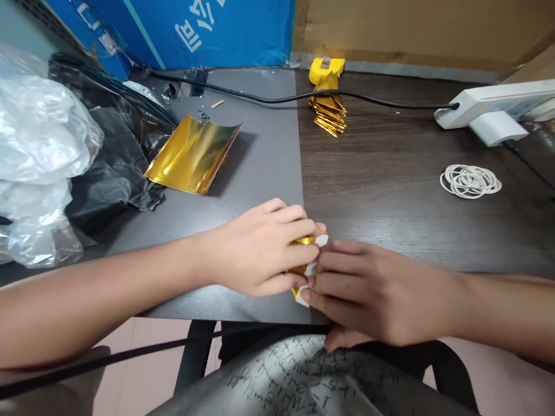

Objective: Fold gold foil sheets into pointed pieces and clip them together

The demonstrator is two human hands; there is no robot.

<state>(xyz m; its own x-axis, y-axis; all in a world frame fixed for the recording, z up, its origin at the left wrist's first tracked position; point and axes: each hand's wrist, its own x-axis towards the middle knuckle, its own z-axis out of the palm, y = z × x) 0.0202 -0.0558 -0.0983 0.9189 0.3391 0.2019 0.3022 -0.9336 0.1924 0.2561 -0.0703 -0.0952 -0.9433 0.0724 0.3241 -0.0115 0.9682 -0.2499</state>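
My left hand [275, 248] lies over a folded piece of gold foil paper [299, 268] near the table's front edge. Its fingers curl around the foil, and gold shows in the gaps between them. White faces of the paper stick out past the fingertips on the right. Against those white faces press the bent fingers of my right hand [368, 289], which is slightly blurred. Both hands cover most of the folded paper, so its full shape is hidden. Farther left, a stack of gold foil sheets [195, 156] rests on the table, slightly curled.
At the back lies a pleated bundle of gold paper [328, 104] with a yellow top. A black cable [260, 99] runs to a white power strip [498, 110]. White rubber bands [470, 181] lie at right, plastic bags [39, 138] at left. Boxes [234, 34] line the back.
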